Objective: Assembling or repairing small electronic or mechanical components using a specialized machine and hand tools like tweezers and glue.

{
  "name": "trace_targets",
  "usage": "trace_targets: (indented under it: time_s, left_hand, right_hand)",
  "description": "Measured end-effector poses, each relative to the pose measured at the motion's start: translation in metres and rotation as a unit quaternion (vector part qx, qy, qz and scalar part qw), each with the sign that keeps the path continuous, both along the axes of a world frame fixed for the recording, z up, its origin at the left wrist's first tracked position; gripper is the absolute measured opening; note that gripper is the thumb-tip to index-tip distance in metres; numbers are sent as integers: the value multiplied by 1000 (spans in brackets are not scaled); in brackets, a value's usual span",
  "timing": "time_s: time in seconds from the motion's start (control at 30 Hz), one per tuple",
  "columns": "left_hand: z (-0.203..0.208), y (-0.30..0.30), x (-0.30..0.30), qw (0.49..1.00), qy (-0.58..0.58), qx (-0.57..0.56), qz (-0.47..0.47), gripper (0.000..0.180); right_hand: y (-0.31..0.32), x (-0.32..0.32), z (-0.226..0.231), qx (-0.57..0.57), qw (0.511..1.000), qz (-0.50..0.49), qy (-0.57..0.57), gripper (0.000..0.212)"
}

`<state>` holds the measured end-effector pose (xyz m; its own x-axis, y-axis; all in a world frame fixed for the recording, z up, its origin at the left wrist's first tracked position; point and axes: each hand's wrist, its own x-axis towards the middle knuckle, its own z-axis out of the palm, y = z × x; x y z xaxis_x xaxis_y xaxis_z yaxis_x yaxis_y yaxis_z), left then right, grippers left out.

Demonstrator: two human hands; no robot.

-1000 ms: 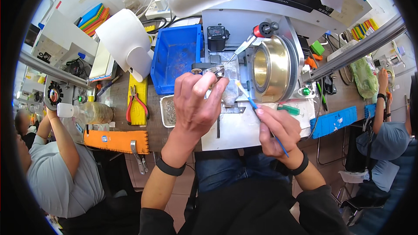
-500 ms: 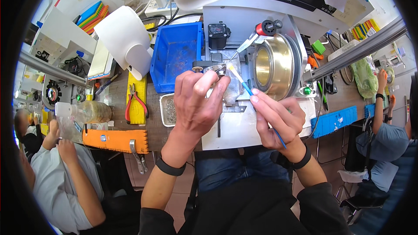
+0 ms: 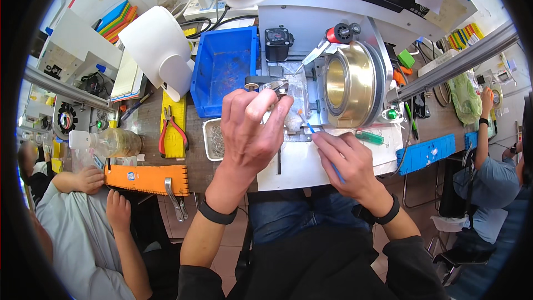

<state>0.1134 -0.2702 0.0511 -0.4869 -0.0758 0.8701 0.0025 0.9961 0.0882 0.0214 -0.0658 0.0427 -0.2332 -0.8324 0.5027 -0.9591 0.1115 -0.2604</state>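
My left hand (image 3: 251, 128) is closed, its fingertips pinching a small black-and-metal clamp-like part (image 3: 266, 83) above the work plate. Exactly where the fingers meet that part is hidden from this side. A slim blue-handled brush (image 3: 308, 124) is held in my right hand (image 3: 350, 165). Its pale tip points up and left, close to my left fingertips. To the right of the brush tip stands a large brass-coloured ring-shaped wheel (image 3: 344, 110). A thin silver-tipped tool with a red and black end (image 3: 319, 54) leans beside the wheel.
A blue bin (image 3: 225, 72) and a white tray of small metal bits (image 3: 213, 133) lie left of my hands. Farther left are red-handled pliers (image 3: 170, 133) and a plastic bottle (image 3: 119, 143). A green-handled tool (image 3: 371, 137) lies on the right. Co-workers sit on both sides.
My right hand has drawn down and slightly left with the brush, uncovering the green-handled tool. My left hand is almost still. The left co-worker's hands have moved lower.
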Motion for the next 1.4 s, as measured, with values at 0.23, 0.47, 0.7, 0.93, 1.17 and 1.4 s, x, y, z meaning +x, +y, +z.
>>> trace_targets:
  time_s: [0.23,0.47,0.7,0.93,1.17,1.4]
  left_hand:
    - [-2,1,-1,1000,6,-2,5,30]
    - [-1,0,0,1000,10,-10,3,29]
    - [1,-1,0,1000,19,-15,10,24]
    - [-1,-1,0,1000,19,-16,14,24]
    - [-3,0,0,999,20,-16,19,26]
    - [2,3,2,1000,18,-12,16,28]
  right_hand:
    - [27,-8,-13,89,993,-73,9,48]
    - [64,-43,-11,74,933,-352,29,41]
    - [73,-47,-32,84,929,-359,35,45]
    - [74,-47,-39,-22,934,-354,-33,45]
    - [69,-42,-47,-111,934,-337,-32,42]
    - [70,-42,-51,-117,934,-336,-43,44]
